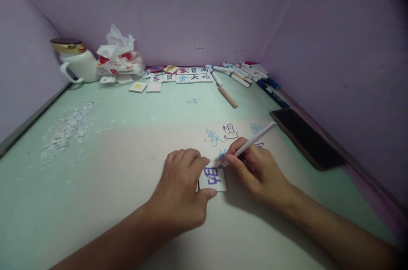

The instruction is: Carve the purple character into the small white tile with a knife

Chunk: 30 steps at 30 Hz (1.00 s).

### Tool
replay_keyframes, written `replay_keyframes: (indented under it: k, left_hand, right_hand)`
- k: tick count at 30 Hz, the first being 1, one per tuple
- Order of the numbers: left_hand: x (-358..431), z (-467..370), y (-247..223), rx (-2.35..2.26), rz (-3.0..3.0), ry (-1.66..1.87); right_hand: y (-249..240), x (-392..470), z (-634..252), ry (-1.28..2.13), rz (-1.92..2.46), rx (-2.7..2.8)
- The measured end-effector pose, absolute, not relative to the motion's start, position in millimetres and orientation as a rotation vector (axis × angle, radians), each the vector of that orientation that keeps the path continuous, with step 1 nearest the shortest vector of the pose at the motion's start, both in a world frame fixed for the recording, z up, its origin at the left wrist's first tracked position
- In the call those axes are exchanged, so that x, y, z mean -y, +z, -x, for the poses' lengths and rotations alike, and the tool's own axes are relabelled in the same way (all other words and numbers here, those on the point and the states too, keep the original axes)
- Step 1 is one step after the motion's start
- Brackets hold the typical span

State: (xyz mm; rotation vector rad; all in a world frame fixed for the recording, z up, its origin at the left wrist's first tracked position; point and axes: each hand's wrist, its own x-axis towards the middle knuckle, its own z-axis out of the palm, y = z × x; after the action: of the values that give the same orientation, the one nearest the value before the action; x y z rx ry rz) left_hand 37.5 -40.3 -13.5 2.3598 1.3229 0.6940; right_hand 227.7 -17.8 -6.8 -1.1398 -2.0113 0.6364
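A white square tile (219, 183) with a purple character on it lies on the table in front of me. My left hand (183, 189) grips its left side, the thumb at the lower edge and the fingers at the upper edge. My right hand (258, 172) is closed round a thin silvery-white pen-like tool (256, 137), its tip at the tile's upper right edge. Blue and purple characters (230, 131) are written on the tabletop just beyond the tile, and my right hand partly covers some of them.
Lettered tiles (194, 78), a tissue pack (121, 66) and a white mug (81, 66) stand along the back. Markers (239, 79), a brown tool (228, 97) and a dark phone (306, 138) lie to the right. White shavings (68, 130) are scattered at left.
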Motion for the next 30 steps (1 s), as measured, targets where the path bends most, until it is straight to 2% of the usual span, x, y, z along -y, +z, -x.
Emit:
replay_keyframes:
  k: [9, 17, 30]
  left_hand:
    - [43, -38, -13, -1.353, -2.362, 0.713]
    - [44, -39, -14, -1.4, -2.352, 0.74]
    - [43, -41, -8, -1.408, -2.374, 0.626]
  right_hand:
    - [-9, 21, -229, 0.755, 1.194, 1.91]
    - [-14, 26, -226, 1.077, 1.278, 1.622]
    - [-11, 30, -229, 0.976, 1.222, 1.765]
